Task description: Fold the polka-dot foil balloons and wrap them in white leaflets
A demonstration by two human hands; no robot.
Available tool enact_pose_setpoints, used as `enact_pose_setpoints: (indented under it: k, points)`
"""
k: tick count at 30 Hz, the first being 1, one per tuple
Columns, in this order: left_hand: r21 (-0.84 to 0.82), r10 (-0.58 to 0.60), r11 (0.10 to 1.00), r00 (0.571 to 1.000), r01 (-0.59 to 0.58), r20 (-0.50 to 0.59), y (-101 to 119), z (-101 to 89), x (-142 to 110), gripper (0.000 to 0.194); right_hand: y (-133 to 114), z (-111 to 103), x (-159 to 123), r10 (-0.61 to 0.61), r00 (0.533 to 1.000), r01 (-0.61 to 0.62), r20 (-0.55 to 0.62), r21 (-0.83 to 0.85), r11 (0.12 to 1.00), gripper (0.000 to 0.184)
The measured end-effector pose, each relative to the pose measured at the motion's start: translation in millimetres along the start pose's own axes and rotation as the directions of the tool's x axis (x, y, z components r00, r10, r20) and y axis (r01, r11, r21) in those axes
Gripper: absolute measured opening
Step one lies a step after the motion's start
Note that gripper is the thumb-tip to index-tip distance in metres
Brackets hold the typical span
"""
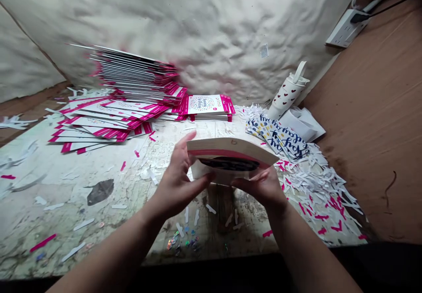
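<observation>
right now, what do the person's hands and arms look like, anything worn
The ungloved left hand and ungloved right hand show no rings, though parts are hidden. The bare, tapering left forearm and right forearm carry no visible sleeve, watch, bracelet or clear marking.

Wht tumbler (286, 96) w/ dk-red hearts, R side; pwr socket (344, 30) w/ blk plug (358, 18), upper R.

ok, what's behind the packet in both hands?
Beyond the packet: pale tabletop, a short pink-and-white stack, then the wrinkled wall covering. The packet hides the stretch of tabletop directly behind it, so anything there can't be seen.
</observation>
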State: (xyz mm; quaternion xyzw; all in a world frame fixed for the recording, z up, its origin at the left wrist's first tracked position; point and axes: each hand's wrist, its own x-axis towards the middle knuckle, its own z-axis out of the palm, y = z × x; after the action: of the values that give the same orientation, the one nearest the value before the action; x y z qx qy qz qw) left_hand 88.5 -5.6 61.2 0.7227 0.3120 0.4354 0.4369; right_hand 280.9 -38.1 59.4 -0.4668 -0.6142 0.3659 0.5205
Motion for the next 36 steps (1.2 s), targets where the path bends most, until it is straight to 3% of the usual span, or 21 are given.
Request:
enact_pose_setpoints:
  k: [3, 6, 9, 12, 16, 19, 20, 22, 29, 33, 34, 36]
  points:
    - [-0.019, -0.035, 0.999, 0.999, 0.035, 0.025, 0, 0.8, 0, 0.071, 1, -2, 0, -0.044, 0.999, 0.044, -0.004, -0.029, 0.999, 0.048]
    - [-0.152, -0.116, 0.983, 0.992, 0.107, -0.051, 12, -2.6, 2, 0.072, -6, -6, 2, 0.022, 0.999, -0.021, -0.023, 0.049, 0.999, 0.041]
    - [-0.278, -0.280, 0.921, 0.960, 0.273, 0.014, 25, -11.1, 8, 0.047, -15, -18, 11, 0.061, 0.992, -0.050, -0.112, 0.097, 0.994, 0.040]
    - [-0.326, -0.418, 0.833, 0.895, 0.446, 0.158, 21, -14.5, 11, 0.018, -15, -31, 26, 0.066, 0.991, -0.070, -0.115, -0.036, 0.997, 0.024]
    - [-0.392, -0.617, 0.647, 0.751, 0.654, 0.235, -5, -0.9, 1, 0.026, -4, -27, 30, 0.005, 0.992, -0.067, -0.130, -0.476, 0.877, 0.022]
    - [-0.421, -0.690, 0.553, 0.678, 0.719, 0.253, -17, 14.1, -15, 0.028, 1, -5, 11, -0.072, 0.988, 0.145, 0.137, -0.653, 0.744, 0.020]
    - [-0.423, -0.695, 0.549, 0.675, 0.721, 0.248, -18, 17.9, -19, 0.029, 1, 3, 4, -0.065, 0.969, 0.214, 0.240, -0.672, 0.709, 0.023]
    - [-0.415, -0.687, 0.569, 0.687, 0.710, 0.234, -18, 23.1, -26, 0.031, -1, 16, -6, -0.042, 0.940, 0.279, 0.337, -0.697, 0.661, 0.025]
    - [-0.328, -0.667, 0.649, 0.721, 0.686, 0.190, -12, 25.1, -28, 0.032, -6, 22, -8, -0.002, 0.925, 0.324, 0.380, -0.786, 0.527, 0.021]
    - [-0.334, -0.670, 0.634, 0.711, 0.698, 0.212, -10, 25.5, -28, 0.030, -7, 19, -9, -0.002, 0.943, 0.259, 0.332, -0.732, 0.630, 0.019]
    - [-0.332, -0.669, 0.635, 0.712, 0.697, 0.213, -9, 25.9, -27, 0.030, -8, 20, -11, -0.008, 0.940, 0.270, 0.342, -0.726, 0.633, 0.019]
    - [-0.321, -0.662, 0.650, 0.721, 0.688, 0.204, -8, 27.0, -27, 0.029, -10, 27, -15, -0.022, 0.922, 0.335, 0.386, -0.768, 0.546, 0.019]
